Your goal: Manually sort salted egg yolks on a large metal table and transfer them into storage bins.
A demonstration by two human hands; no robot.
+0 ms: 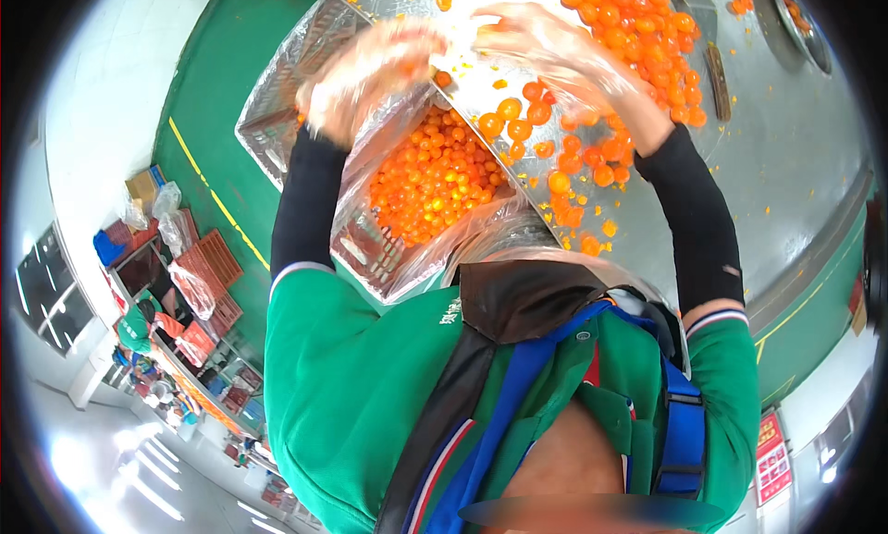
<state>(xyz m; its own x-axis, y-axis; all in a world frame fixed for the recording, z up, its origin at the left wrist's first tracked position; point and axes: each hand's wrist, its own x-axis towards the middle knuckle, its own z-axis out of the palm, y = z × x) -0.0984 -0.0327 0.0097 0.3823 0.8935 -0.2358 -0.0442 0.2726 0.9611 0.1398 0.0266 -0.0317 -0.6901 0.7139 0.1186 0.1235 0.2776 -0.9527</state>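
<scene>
My left hand (pixel 374 76), blurred by motion, hangs over the table's edge beside a crate lined with clear plastic (pixel 361 256). Orange shows under its fingers, but whether it grips anything is unclear. Inside that crate lies a heap of round orange egg yolks (pixel 437 180). My right hand (pixel 555 55), also blurred, is above the metal table (pixel 756 159) with its fingers apart and pointing left. Loose yolks (pixel 520 118) lie close below and beside it. A larger pile of yolks (pixel 638 41) spreads to its right.
Behind my left hand is another plastic-lined crate (pixel 277 97). A strip of wood or a handle (pixel 719 83) rests on the table, and a metal bowl (pixel 805 28) stands at the far right. Yellow crumbs (pixel 609 227) dot the surface. Stacked crates (pixel 208 263) and a person (pixel 135 326) are further left.
</scene>
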